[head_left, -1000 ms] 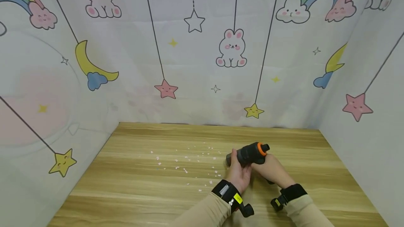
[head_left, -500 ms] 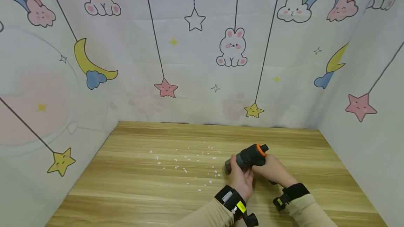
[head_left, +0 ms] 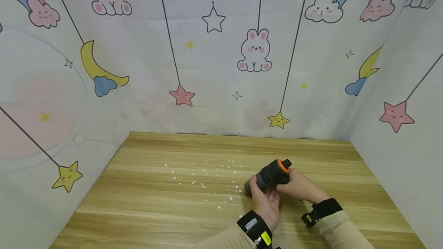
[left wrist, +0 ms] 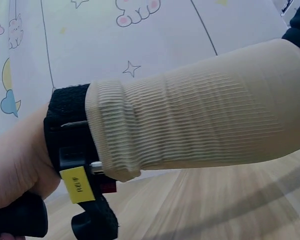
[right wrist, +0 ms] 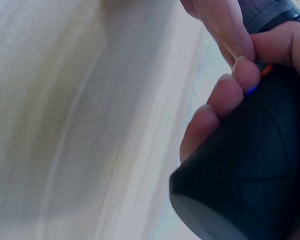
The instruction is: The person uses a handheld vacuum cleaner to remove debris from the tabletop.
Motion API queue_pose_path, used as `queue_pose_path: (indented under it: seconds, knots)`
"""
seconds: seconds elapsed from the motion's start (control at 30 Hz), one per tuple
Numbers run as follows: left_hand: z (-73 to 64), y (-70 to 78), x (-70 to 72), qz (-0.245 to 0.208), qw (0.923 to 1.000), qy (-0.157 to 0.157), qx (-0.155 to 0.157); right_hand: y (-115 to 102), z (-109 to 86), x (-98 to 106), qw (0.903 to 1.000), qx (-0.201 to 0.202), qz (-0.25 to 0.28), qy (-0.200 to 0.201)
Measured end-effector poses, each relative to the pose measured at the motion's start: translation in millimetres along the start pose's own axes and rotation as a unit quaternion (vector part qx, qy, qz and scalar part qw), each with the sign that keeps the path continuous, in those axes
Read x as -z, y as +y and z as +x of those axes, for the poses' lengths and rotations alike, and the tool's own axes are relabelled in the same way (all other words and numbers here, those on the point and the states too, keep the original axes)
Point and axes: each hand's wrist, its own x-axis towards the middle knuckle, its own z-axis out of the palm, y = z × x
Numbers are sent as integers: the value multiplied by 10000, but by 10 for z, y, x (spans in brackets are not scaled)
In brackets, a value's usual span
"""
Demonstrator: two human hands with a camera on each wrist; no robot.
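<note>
A black pistol-shaped cordless tool [head_left: 268, 178], with an orange ring and a short narrow nozzle at its far right end, is held over the table's right half. My left hand [head_left: 264, 206] supports the barrel near its rear, thumb along the side and fingers underneath. My right hand [head_left: 304, 185] grips the handle below the barrel. In the right wrist view, fingers [right wrist: 225, 95] wrap round the dark handle [right wrist: 250, 160], and left-hand fingertips meet them by the orange part. The left wrist view shows mostly the sleeve [left wrist: 190, 115] and a dark end of the tool [left wrist: 22, 217].
Several small white paper scraps [head_left: 203, 171] lie scattered over the middle of the wooden table [head_left: 138, 210], left of the tool. White cloth walls [head_left: 221, 80] with printed stars, rabbits and rainbows enclose the back and both sides.
The tool has shifted slightly left and toward me, its nozzle tilting a bit more upward in view. Both hands keep hold of it; the left wrist has moved lower right.
</note>
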Motion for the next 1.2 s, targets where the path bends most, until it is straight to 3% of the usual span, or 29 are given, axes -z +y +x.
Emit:
queue_pose_path:
  seconds: [0.4,0.77,0.97,1.2]
  knots:
    - [-141,-58,111,185,9998,64,-84,-37,-29,-2,9984,-32,120,-550]
    - [-280,2,300,248,9996,111,102,-119,-38,-112,9934,175,89,-1129]
    - [-263,58,353,403,9992,-11,54,-139,-14,-170,9926,425,163,-1122]
    - [-186,106,341,447,9988,-133,-172,-161,-1,-208,9966,433,0,-701]
